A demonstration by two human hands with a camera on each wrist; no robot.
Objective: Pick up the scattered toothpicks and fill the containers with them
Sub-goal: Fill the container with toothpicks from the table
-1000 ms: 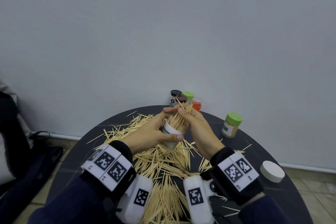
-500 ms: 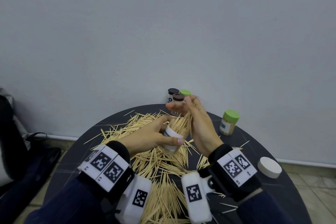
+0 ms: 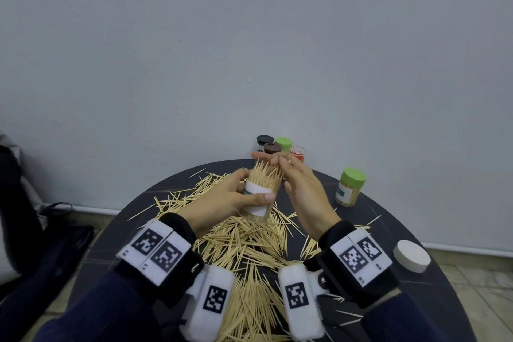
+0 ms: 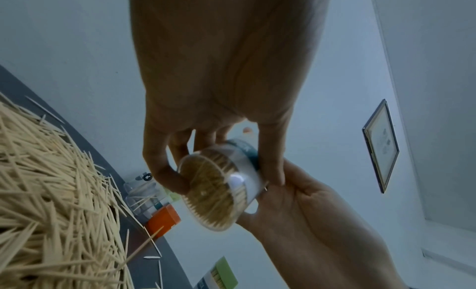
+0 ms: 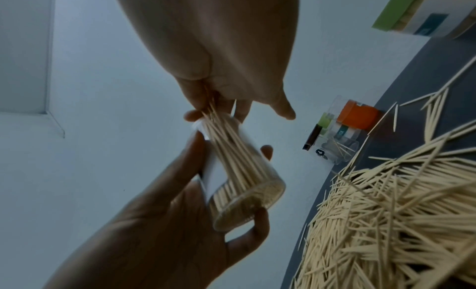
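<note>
The left hand [image 3: 222, 203] holds a clear container [image 3: 259, 197] with a white label above the table [image 3: 416, 230], its grip closed around the body, thumb across the label. The container is packed with toothpicks [image 3: 266, 173] whose tips stand out of the open mouth. The right hand [image 3: 302, 194] is at the mouth, and its fingertips [image 5: 203, 108] pinch the ends of these toothpicks. Below the hands a big heap of scattered toothpicks [image 3: 249, 253] covers the middle of the table. At 12 o'clock, by the wall [image 3: 249, 50], stands a group of small jars: one with a black lid [image 3: 265, 139], one with a brown lid [image 3: 272, 148], one with a green lid [image 3: 283, 143] and an orange one [image 3: 297, 153]. At 2 o'clock a green-lidded jar [image 3: 350, 186] full of toothpicks stands alone. At 4 o'clock a white lid [image 3: 411, 255] lies near the table edge. The table is round and dark, the wall plain grey. A framed picture [image 4: 381, 144] hangs on a wall in the left wrist view.
</note>
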